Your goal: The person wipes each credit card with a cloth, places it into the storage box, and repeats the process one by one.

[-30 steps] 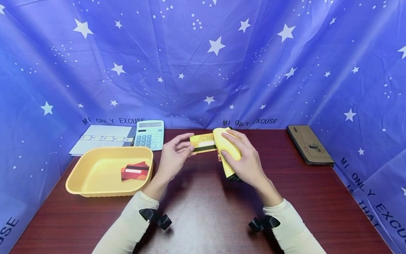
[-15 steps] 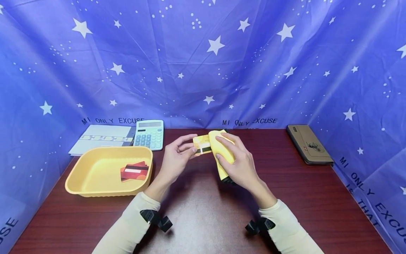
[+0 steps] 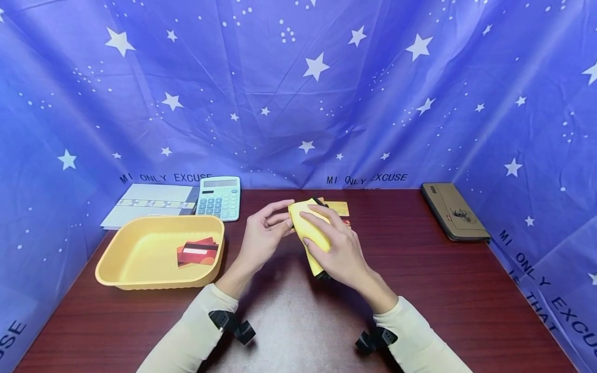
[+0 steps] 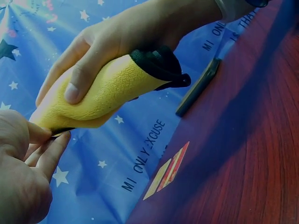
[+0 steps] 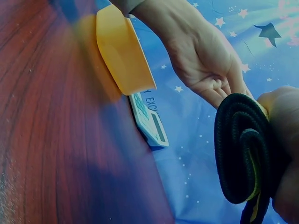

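In the head view my right hand (image 3: 342,248) grips a folded yellow cloth (image 3: 310,233) with black edging, its fingers over the top. My left hand (image 3: 266,230) pinches a bank card at its near end; the cloth covers almost all of it. Only a thin dark edge of that card (image 4: 63,131) shows between left thumb and fingers in the left wrist view. The right wrist view shows the rolled black rim of the cloth end-on. Behind the cloth, yellow and red cards (image 3: 339,208) lie on the table, partly hidden by the right hand.
At left stands a yellow plastic basin (image 3: 140,277) with red and orange cards (image 3: 198,252) inside. A light blue calculator (image 3: 219,199) and a white-grey box or folder (image 3: 154,199) sit behind it. A brown wallet (image 3: 454,212) lies far right on the wooden table (image 3: 420,290).
The right hand has moved left with the cloth along the card, covering it up to the left fingers. Yellow and red cards on the table have come into view behind it.
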